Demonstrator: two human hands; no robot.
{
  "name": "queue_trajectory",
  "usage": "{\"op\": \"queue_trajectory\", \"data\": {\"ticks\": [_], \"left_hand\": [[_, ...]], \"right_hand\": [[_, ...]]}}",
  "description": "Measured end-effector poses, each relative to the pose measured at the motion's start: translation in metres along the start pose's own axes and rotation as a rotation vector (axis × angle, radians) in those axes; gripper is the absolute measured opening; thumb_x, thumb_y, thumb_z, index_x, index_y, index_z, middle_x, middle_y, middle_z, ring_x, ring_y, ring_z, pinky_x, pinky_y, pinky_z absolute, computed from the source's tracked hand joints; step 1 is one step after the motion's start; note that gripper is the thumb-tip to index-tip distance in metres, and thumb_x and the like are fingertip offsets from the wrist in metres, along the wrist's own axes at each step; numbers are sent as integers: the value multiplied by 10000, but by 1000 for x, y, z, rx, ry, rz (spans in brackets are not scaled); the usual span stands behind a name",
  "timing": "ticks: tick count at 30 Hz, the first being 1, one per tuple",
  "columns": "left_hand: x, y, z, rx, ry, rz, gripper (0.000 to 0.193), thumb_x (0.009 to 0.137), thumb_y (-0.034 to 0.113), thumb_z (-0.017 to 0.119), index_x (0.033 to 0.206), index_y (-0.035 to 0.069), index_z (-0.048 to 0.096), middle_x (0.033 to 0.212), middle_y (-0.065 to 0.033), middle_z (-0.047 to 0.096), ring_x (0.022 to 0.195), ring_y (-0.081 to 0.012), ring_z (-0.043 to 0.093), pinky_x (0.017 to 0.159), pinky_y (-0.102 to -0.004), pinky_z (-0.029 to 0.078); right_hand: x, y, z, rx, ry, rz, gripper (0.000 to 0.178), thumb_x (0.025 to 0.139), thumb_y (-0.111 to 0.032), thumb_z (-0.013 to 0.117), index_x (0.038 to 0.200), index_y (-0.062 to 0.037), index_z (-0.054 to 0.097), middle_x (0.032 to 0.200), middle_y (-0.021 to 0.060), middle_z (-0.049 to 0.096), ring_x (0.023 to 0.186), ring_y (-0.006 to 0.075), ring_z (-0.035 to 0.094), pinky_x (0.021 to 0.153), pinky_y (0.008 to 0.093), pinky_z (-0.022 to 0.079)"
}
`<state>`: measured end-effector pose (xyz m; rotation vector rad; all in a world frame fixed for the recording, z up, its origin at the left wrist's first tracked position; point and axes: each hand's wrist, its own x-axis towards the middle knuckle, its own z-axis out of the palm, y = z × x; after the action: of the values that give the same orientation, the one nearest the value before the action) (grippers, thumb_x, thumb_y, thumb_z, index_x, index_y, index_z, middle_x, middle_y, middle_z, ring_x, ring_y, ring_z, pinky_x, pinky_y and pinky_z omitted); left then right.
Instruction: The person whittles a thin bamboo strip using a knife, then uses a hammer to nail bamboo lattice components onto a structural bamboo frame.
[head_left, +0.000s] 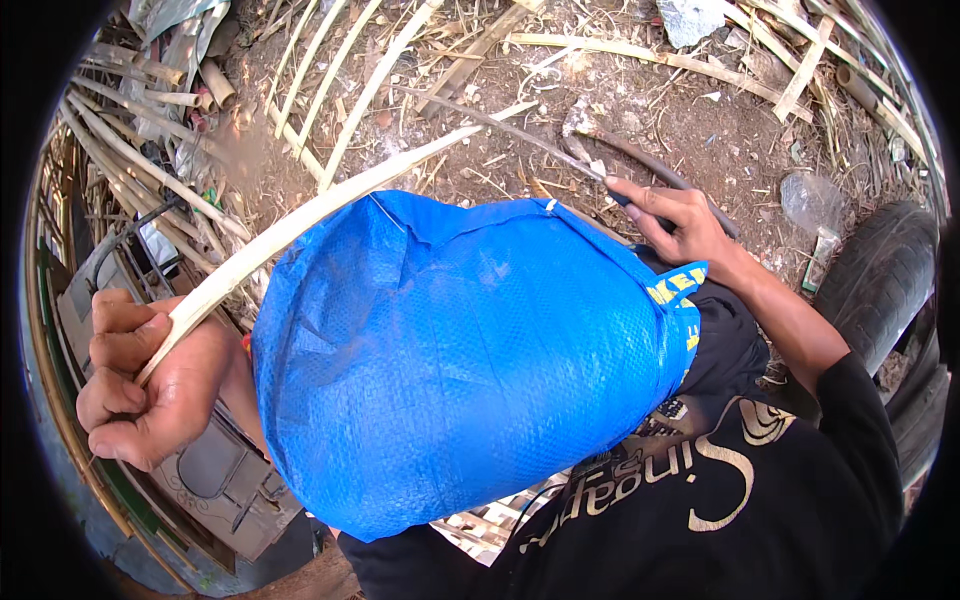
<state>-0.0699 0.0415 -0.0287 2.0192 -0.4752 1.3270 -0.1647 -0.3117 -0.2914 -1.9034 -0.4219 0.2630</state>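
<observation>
Cream strip [290, 229] is pinched in curled left hand [183, 388] at 9 o'clock, long axis aimed to 2; knife [560, 153], handle partly hidden, is gripped by closed right hand [692, 226]; knife-strip contact unclear.

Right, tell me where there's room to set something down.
Lightly littered soil lies beyond the right hand, between the dark curved rod, upper pale strip and clear plastic. A narrower patch lies between the fanned strips and bamboo poles. The poles crowd the upper left.
</observation>
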Motion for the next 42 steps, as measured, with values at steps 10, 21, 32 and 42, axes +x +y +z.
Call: {"op": "queue_trajectory", "data": {"ticks": [10, 21, 32, 42], "left_hand": [[11, 17, -2, 158, 66, -79, 450, 1020, 376, 354, 653, 148, 227, 556, 28, 147, 475, -105, 155, 500, -277, 207], [111, -53, -54, 6, 283, -394, 454, 1062, 236, 462, 649, 138, 301, 615, 65, 256, 536, -45, 198, 487, -272, 197], [121, -130, -209, 30, 691, -630, 279, 1038, 223, 514, 871, 6, 565, 747, -23, 524, 621, -130, 489, 592, -303, 433], [153, -150, -181, 605, 548, -756, 561, 948, 337, 514, 1052, -201, 634, 1058, -347, 688, 1021, -355, 704, 894, -466, 502]], "right_hand": [[-45, 33, -26, -91, -40, 112, 410, 960, -87, 646, 1367, -134, 644, 778, 247, 684, 537, 259, 621, 586, 374, 501], [-54, 15, -141, -278, 82, 357, 665, 921, -117, 645, 1541, -65, 411, 587, 45, 511, 557, 94, 405, 534, 280, 364], [-25, -5, -161, -918, 61, 342, 559, 834, -220, 775, 1284, 71, 617, 758, 270, 661, 678, 371, 671, 683, 447, 515], [-33, 5, -133, -859, -277, 565, 509, 808, -406, 797, 927, 68, 655, 893, 275, 696, 878, 406, 698, 790, 483, 537]]}}
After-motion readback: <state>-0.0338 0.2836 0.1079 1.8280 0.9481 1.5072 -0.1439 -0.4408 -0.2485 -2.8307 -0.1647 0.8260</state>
